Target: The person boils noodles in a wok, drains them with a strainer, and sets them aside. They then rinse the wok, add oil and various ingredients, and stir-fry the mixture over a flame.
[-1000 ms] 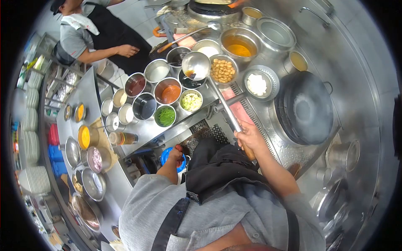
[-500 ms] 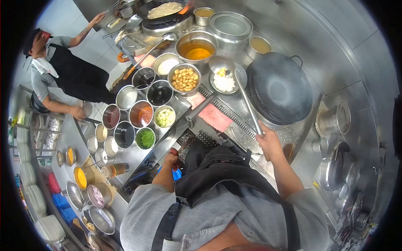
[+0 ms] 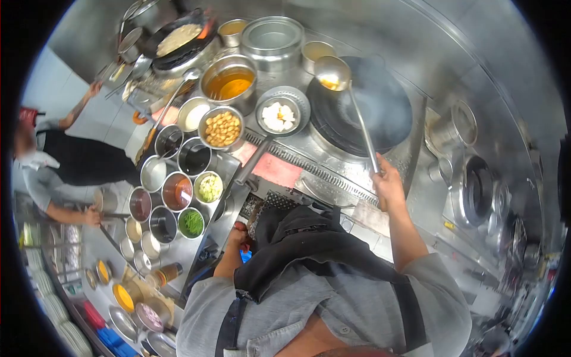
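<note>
My right hand [image 3: 389, 181] is closed round the handle of a long steel ladle [image 3: 333, 74]. Some yellowish food sits in the ladle's bowl, which hangs over the upper left rim of a dark, smoking wok [image 3: 380, 107]. Left of the wok, white pieces [image 3: 278, 117] lie in a perforated strainer [image 3: 301, 107]. My left hand [image 3: 239, 232] is low by my apron, its fingers curled; what they hold, if anything, is too small to make out.
Pots of sauces and ingredients, with peanuts [image 3: 223, 128] and green strips [image 3: 191, 222], crowd the left counter. An oil pot [image 3: 229, 85] stands behind. Another person [image 3: 83, 154] is at the far left; stacked pans [image 3: 476, 184] are at right.
The ladle has moved from over the white pieces to over the wok, now with yellowish food in its bowl. The whole view has shifted, and the other person's lower hand is nearer the counter.
</note>
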A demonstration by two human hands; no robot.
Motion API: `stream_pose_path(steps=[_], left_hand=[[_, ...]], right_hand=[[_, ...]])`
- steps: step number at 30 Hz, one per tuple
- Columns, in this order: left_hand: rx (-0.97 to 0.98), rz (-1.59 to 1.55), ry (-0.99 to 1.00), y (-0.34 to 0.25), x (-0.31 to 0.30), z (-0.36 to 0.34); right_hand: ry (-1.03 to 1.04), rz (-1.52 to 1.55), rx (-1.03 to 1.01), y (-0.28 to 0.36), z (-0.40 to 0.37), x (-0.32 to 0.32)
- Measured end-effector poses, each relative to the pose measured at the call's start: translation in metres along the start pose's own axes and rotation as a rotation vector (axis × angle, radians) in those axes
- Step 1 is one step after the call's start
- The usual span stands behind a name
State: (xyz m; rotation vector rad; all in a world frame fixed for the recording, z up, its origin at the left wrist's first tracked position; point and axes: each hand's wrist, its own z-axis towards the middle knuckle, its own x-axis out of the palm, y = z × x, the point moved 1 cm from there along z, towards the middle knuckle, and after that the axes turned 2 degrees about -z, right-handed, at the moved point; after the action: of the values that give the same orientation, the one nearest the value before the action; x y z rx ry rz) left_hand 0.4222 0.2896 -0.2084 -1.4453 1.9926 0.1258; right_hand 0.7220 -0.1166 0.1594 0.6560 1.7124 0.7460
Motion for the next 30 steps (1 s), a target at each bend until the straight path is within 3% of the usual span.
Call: stream_pose_path(steps=[3, 5, 9, 11, 12, 14, 15, 17, 18, 19, 20, 22, 24, 25, 26, 27, 28, 29, 30], left_hand=[[0.005, 0.101, 0.036, 0.047, 0.026, 0.024], [0.013, 0.139, 0.013, 0.044, 0.021, 0.021], [-0.008, 0.169, -0.02, 0.046, 0.021, 0.023], [0.072, 0.305, -0.053, 0.055, 0.024, 0.04], [0.074, 0.307, -0.059, 0.046, 0.019, 0.033], [0.054, 0.123, -0.167, 0.012, -0.001, 0.005], [0.051, 0.131, -0.169, -0.003, -0.011, 0.002], [0.075, -0.006, 0.157, -0.027, -0.024, -0.006], [0.042, -0.166, 0.297, -0.037, -0.027, -0.008], [0.013, -0.328, 0.433, -0.052, -0.03, -0.006], [0.117, -0.562, 0.224, -0.114, -0.055, -0.082], [0.246, -0.956, 0.358, -0.159, -0.061, -0.102], [0.351, -1.096, 0.329, -0.236, -0.078, -0.157], [0.515, -1.14, 0.363, -0.262, -0.08, -0.158], [0.477, -1.061, 0.395, -0.286, -0.08, -0.145], [0.541, -1.153, 0.37, -0.328, -0.08, -0.168], [0.56, -1.069, 0.475, -0.355, -0.078, -0.159], [0.512, -1.062, 0.385, -0.387, -0.071, -0.158], [0.478, -0.929, 0.455, -0.414, -0.075, -0.168]], right_hand=[[-0.176, -0.205, -0.004, -0.027, 0.013, -0.024], [-0.366, -0.632, -0.155, -0.067, 0.033, -0.028], [-0.236, -0.589, 0.083, -0.077, 0.03, -0.024], [0.02, 0.211, 0.265, -0.096, 0.032, -0.01], [0.017, 0.216, 0.262, -0.088, 0.031, -0.01], [0.045, 0.499, 0.374, -0.056, 0.028, -0.008], [0.046, 0.506, 0.378, -0.068, 0.044, -0.006], [-0.231, -0.285, -0.203, -0.099, 0.077, -0.001], [-0.227, -0.277, -0.201, -0.099, 0.072, -0.005], [-0.234, -0.496, -0.172, -0.097, 0.069, -0.011], [-0.242, -0.716, -0.143, -0.089, 0.065, -0.018], [-0.204, -0.631, -0.132, -0.085, 0.032, -0.026], [-0.152, -0.566, -0.11, -0.096, 0.025, -0.036], [-0.035, -0.21, 0.01, -0.108, 0.034, -0.04], [0.082, 0.152, 0.135, -0.116, 0.039, -0.042], [0.084, 0.153, 0.139, -0.109, 0.04, -0.044], [0.028, 0.005, 0.147, -0.089, 0.042, -0.047], [-0.025, -0.146, 0.154, -0.081, 0.041, -0.05], [-0.144, -0.509, -0.051, -0.1, 0.046, -0.044]])
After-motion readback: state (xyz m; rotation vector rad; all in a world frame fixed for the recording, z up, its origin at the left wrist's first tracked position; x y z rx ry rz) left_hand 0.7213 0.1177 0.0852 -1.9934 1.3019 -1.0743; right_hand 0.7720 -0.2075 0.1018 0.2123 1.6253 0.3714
